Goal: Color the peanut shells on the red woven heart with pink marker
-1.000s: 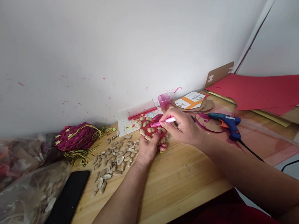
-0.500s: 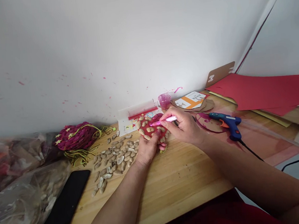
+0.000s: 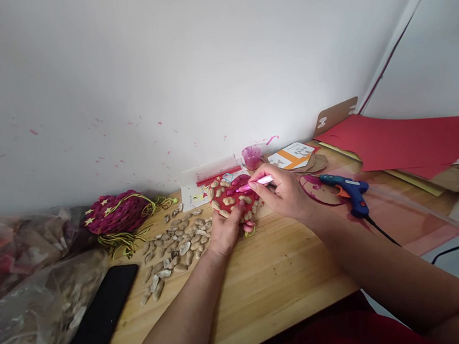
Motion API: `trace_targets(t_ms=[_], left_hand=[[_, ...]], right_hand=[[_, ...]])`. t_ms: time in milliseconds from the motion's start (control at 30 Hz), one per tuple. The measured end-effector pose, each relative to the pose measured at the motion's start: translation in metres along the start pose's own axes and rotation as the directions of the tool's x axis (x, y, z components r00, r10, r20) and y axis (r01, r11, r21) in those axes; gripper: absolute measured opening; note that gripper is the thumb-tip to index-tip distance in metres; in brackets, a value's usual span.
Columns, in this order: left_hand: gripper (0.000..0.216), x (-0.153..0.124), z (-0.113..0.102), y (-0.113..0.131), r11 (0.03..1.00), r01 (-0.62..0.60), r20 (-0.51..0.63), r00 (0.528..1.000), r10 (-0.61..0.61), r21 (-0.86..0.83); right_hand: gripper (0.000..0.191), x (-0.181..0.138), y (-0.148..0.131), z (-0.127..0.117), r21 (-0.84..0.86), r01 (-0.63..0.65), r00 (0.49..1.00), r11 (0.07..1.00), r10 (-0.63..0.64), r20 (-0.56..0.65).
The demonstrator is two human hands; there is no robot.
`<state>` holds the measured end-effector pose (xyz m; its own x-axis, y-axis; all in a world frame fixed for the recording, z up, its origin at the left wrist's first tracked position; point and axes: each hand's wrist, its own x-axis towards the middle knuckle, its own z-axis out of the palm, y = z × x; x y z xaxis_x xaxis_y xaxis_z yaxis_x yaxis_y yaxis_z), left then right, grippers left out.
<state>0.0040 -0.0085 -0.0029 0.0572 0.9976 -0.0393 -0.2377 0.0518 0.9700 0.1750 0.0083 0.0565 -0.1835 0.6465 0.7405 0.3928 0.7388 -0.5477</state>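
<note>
My left hand (image 3: 226,229) grips the lower edge of a red disc (image 3: 221,201) covered with peanut shells, thumb on top and fingertips below. Some shells near its upper right are coloured magenta; the others are still tan. Between the thumb and fingers of my right hand (image 3: 281,191) is a white-bodied paintbrush or marker (image 3: 263,181), its pink tip touching a shell on the disc. Loose peanut shells (image 3: 184,241) lie spread on the table just left of my left hand. A yellowish-green cord end hangs under the disc.
Left stand a stack of magenta shell-covered pieces (image 3: 116,211) with yellow stars, plastic bags (image 3: 21,318) and a black phone-like slab (image 3: 101,317). A pink-stained cup (image 3: 252,157) is by the wall. Right are a blue glue gun (image 3: 351,188), its cord, and red paper (image 3: 403,140).
The pink tip has shifted slightly right across the disc, and one more shell near it looks magenta. Both hands keep their hold; the view has moved a little.
</note>
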Motion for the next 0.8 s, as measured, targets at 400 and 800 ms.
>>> trace_targets(t_ms=[400, 800], left_hand=[[0.053, -0.001, 0.002, 0.002, 1.0, -0.001, -0.031, 1.0, 0.0, -0.021], [0.055, 0.001, 0.002, -0.001, 1.0, 0.027, -0.012, 1.0, -0.027, -0.012]], right_hand=[[0.038, 0.02, 0.042, -0.009, 0.319, -0.347, 0.847, 0.882, 0.441, -0.298], [0.015, 0.099, 0.067, -0.016, -0.43, -0.496, 0.863, 0.755, 0.484, -0.146]])
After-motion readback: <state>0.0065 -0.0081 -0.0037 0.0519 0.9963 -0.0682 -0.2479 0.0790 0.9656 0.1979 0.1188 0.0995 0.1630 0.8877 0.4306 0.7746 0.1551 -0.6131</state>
